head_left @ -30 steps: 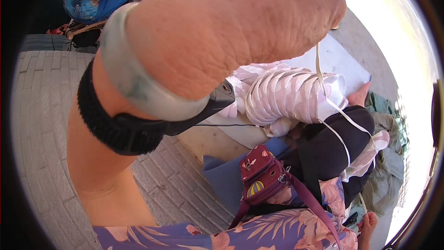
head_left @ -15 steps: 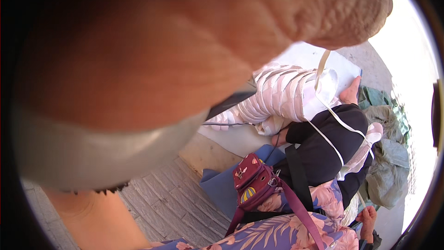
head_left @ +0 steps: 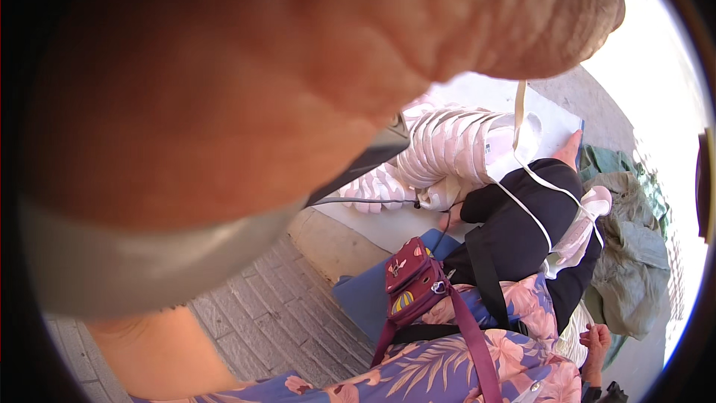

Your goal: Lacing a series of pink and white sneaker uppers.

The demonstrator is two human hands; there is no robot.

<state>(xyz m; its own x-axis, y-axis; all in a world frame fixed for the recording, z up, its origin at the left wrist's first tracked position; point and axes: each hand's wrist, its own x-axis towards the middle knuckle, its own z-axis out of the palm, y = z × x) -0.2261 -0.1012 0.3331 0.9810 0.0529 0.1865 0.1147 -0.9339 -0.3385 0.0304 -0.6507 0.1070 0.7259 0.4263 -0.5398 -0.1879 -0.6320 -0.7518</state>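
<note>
My left hand (head_left: pixel 358 37) is raised very close, filling the upper left, with a pale bangle (head_left: pixel 149 261) on its wrist. Its fingers look closed, and a whitish shoelace (head_left: pixel 520 108) hangs from under the fingertips; the grip itself is hidden. The lace runs down to a pink-and-white shoe upper (head_left: pixel 573 242) lying by my black-clad leg. At the lower right my right hand (head_left: pixel 594 339) has its fingers curled, beside a bundle of cream strands (head_left: pixel 573 339). Whatever it pinches is too small to make out.
Several pink-and-white shoe uppers (head_left: pixel 447 145) are nested in a row on a pale board (head_left: pixel 477 93). A maroon bag (head_left: pixel 414 280) lies across my lap over floral cloth. A black cable (head_left: pixel 358 200) crosses below the uppers. Greenish-grey cloth (head_left: pixel 630 261) lies crumpled to the right.
My left hand stays raised, with the lace under its fingertips. The view has shifted slightly. My right hand sits a little lower; the thin strand seen at its fingers no longer shows.
</note>
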